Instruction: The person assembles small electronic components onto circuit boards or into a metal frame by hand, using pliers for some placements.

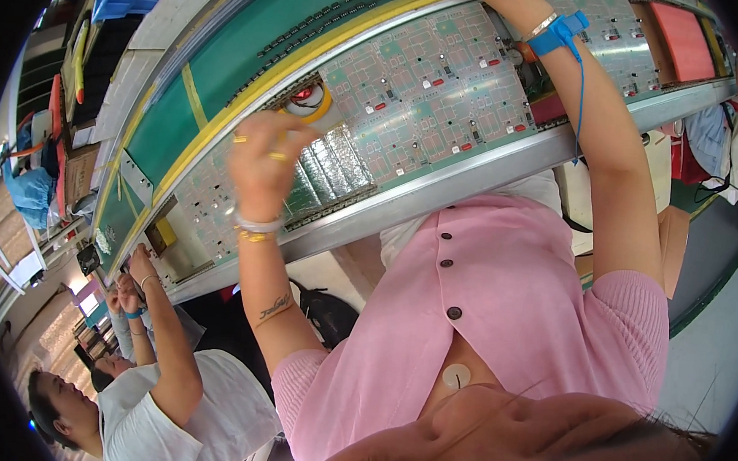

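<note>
Boards first, since the head view is the only one I've got: the big populated circuit board (pixel 428 90) sits flat between the silver rail (pixel 440 171) and the yellow edge strip (pixel 347 39), I guess so both long sides are supported while the middle is reachable. More boards lie left and right of it.

My left hand (pixel 264 156) is over the line, fingers bent, just beside a shiny ridged panel (pixel 348 157) and a yellow ring (pixel 323 105), probably a tape roll. It's a bit blurry, so can't tell if I'm pinching anything small. There's something red near that ring, no clue what.

My right hand (pixel 510 0) reaches across the board's far right corner, fingers chopped off by the top edge, so don't ask me whether it's gripping anything. Blue wrist strap (pixel 558 35) on that arm, presumably for grounding; its cord (pixel 580 100) drops toward the rail and I can't see where it ends.
</note>
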The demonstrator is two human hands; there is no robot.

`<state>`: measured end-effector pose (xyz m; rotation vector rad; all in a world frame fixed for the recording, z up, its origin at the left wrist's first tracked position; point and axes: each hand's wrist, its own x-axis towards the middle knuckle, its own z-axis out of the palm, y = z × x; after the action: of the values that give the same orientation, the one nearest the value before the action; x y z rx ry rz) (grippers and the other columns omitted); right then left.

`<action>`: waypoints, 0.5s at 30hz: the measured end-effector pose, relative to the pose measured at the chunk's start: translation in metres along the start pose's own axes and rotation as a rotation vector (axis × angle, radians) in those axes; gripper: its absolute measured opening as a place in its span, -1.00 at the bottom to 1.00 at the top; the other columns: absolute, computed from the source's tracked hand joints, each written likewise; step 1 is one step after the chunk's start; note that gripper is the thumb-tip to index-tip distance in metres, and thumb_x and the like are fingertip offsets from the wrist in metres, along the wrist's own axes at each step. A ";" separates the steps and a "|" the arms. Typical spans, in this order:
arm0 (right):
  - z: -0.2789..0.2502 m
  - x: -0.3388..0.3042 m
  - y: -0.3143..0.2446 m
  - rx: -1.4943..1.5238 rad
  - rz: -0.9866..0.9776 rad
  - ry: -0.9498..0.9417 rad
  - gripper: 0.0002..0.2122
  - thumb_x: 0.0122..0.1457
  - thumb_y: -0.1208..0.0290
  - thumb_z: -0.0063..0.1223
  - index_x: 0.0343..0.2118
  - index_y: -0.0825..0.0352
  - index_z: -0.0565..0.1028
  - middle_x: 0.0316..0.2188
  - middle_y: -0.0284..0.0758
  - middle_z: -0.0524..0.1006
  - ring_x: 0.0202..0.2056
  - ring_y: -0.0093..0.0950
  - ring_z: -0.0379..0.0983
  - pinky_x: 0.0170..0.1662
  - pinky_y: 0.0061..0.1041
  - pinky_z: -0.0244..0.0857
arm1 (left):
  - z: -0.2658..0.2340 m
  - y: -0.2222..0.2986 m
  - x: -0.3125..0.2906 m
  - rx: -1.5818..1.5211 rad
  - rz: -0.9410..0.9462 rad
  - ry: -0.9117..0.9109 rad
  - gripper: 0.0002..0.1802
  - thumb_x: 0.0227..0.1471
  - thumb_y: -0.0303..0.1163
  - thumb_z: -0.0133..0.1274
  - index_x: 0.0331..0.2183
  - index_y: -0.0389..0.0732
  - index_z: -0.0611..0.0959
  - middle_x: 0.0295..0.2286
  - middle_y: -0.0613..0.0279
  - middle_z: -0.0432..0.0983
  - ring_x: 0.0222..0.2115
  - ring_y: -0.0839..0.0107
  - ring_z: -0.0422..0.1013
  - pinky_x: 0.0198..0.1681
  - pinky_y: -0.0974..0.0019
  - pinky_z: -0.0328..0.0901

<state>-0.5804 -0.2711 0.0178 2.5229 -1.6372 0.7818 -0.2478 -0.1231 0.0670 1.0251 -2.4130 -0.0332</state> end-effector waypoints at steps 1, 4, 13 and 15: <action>-0.003 0.005 -0.005 0.030 0.003 -0.011 -0.91 -0.05 0.44 0.13 -0.47 0.32 0.52 -0.43 -0.22 0.48 -0.26 -0.22 0.40 -0.17 -0.31 0.27 | 0.001 0.019 0.006 -0.072 0.064 -0.068 -0.85 -0.29 -0.46 0.15 -0.50 -0.04 0.65 -0.43 0.36 0.48 -0.34 0.36 0.41 -0.37 0.31 0.34; -0.019 0.006 -0.026 0.155 0.061 0.016 -0.90 -0.04 0.45 0.12 -0.45 0.33 0.49 -0.45 -0.21 0.49 -0.28 -0.21 0.42 -0.19 -0.29 0.28 | 0.027 0.047 0.011 -0.230 0.245 -0.194 -0.82 -0.27 -0.44 0.13 -0.45 -0.05 0.62 -0.38 0.40 0.45 -0.31 0.38 0.39 -0.37 0.34 0.35; -0.030 -0.034 -0.039 0.380 0.111 0.083 -0.88 0.02 0.44 0.09 -0.39 0.33 0.44 -0.46 -0.19 0.48 -0.34 -0.21 0.43 -0.27 -0.30 0.30 | 0.054 0.042 0.023 -0.284 0.388 -0.240 -0.84 -0.25 -0.44 0.12 -0.45 -0.10 0.60 -0.37 0.37 0.41 -0.30 0.37 0.36 -0.34 0.32 0.37; -0.029 -0.032 -0.040 0.362 0.112 0.066 -0.87 0.02 0.45 0.09 -0.39 0.34 0.44 -0.45 -0.18 0.48 -0.34 -0.20 0.43 -0.28 -0.31 0.30 | 0.055 0.042 0.022 -0.286 0.395 -0.246 -0.84 -0.24 -0.44 0.12 -0.44 -0.10 0.60 -0.37 0.37 0.41 -0.30 0.36 0.36 -0.33 0.32 0.37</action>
<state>-0.5671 -0.2182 0.0389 2.6086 -1.7666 1.2634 -0.3143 -0.1178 0.0386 0.4282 -2.6898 -0.3733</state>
